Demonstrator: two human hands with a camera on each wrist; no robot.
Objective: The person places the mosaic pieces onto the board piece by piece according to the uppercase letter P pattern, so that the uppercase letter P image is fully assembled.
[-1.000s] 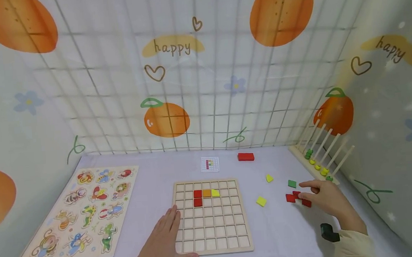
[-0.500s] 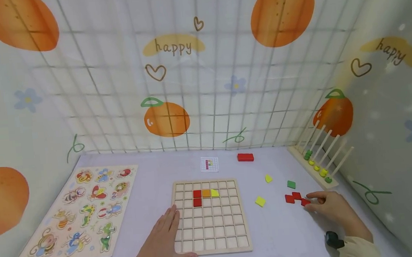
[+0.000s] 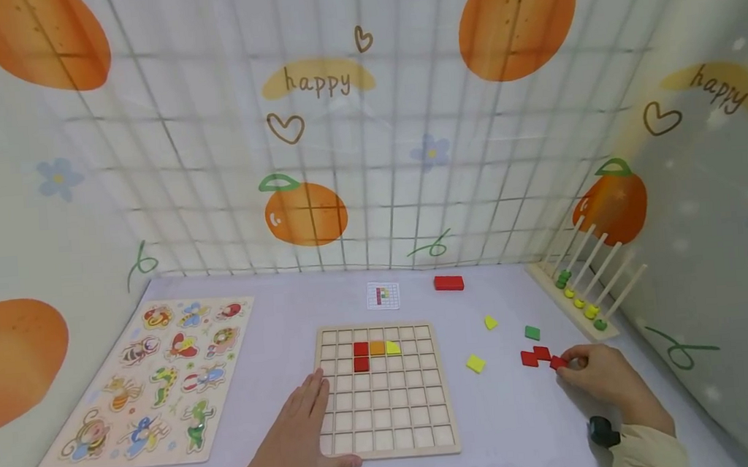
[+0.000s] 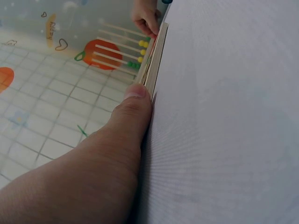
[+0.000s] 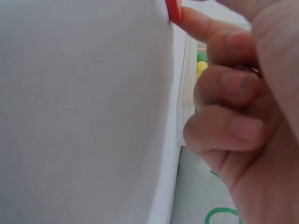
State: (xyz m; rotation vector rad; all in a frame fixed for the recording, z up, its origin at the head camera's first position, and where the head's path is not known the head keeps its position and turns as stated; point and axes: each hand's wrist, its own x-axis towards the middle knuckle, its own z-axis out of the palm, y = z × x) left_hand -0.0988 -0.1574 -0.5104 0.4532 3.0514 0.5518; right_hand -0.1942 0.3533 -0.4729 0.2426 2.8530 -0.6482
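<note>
My right hand [image 3: 606, 376] pinches a small red square tile [image 3: 558, 363] between thumb and index finger, low over the table at the right. In the right wrist view that tile shows at the top edge, with the other fingers curled behind. Two more red tiles [image 3: 530, 358] lie just left of it, and a green tile [image 3: 532, 332] lies beyond them. My left hand [image 3: 294, 434] lies with straight fingers along the left edge of a wooden grid board [image 3: 390, 437], its thumb at the near edge. Two red tiles [image 3: 361, 364], an orange tile [image 3: 377, 347] and a yellow piece [image 3: 392, 347] sit in its cells.
Two yellow pieces [image 3: 475, 363] lie between board and red tiles. A pattern card [image 3: 382, 296] and a red block [image 3: 448, 283] are at the back. An insect puzzle board [image 3: 184, 424] lies left; a peg rack with beads [image 3: 573, 298] stands at the right.
My right hand has drawn slightly back and closed thumb and index finger on the nearest red tile. The left hand stays at the board.
</note>
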